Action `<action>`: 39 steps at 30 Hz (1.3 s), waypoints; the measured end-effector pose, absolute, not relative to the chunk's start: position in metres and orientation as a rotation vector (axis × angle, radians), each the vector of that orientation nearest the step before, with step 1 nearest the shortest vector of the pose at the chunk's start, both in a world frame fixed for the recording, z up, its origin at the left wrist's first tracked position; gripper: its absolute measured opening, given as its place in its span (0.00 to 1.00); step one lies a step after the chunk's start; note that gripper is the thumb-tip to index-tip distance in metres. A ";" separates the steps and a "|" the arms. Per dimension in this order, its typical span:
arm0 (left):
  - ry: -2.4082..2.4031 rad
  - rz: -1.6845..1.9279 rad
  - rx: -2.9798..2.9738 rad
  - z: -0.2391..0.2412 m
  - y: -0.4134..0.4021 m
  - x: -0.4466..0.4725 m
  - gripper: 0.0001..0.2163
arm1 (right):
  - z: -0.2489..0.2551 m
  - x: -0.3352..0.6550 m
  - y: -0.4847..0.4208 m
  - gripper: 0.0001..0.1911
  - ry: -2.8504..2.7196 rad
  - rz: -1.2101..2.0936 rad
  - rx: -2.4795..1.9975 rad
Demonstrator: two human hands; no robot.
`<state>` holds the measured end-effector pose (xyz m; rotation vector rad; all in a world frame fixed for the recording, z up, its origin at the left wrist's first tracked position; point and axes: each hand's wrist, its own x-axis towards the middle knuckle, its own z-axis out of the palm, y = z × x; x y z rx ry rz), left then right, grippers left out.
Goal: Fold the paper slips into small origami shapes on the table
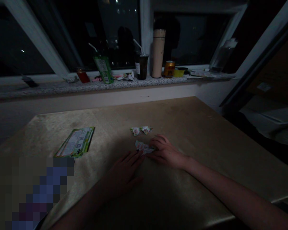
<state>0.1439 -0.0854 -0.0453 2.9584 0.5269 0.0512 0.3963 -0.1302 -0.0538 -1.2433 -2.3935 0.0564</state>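
Observation:
A small piece of printed paper (143, 147), partly folded, lies on the table in front of me. My left hand (127, 169) rests palm down with its fingers stretched out, the fingertips touching the paper's lower edge. From the other side, my right hand (169, 153) curves its fingers and thumb about the paper's right end and covers part of it. Just beyond the paper lie two small folded paper triangles, a left triangle (135, 131) and a right triangle (146, 130), side by side.
A stack of green-edged printed leaflets (78, 142) lies on the table (182, 121) to the left. Along the windowsill (69, 88) stand a green carton (103, 68), a dark cup (141, 67) with a straw, a tall pinkish flask (158, 54) and jars. A blurred patch covers the lower left.

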 end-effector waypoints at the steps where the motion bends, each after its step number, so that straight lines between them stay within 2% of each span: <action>1: 0.518 0.052 2.964 -0.046 -0.085 0.144 0.28 | -0.053 0.398 -0.130 0.13 -2.389 0.060 -1.245; 12: 0.516 0.075 2.970 -0.051 -0.083 0.141 0.29 | -0.055 0.422 -0.125 0.10 -2.376 0.207 -1.243; 32: 0.459 0.042 2.878 -0.049 -0.074 0.132 0.28 | -0.066 0.439 -0.114 0.10 -2.250 0.535 -1.140; 37: 0.455 0.102 2.848 -0.052 -0.067 0.129 0.28 | -0.064 0.434 -0.114 0.12 -2.132 0.539 -1.198; 39: 0.451 0.129 2.837 -0.052 -0.065 0.131 0.27 | -0.063 0.424 -0.116 0.26 -2.221 0.459 -1.205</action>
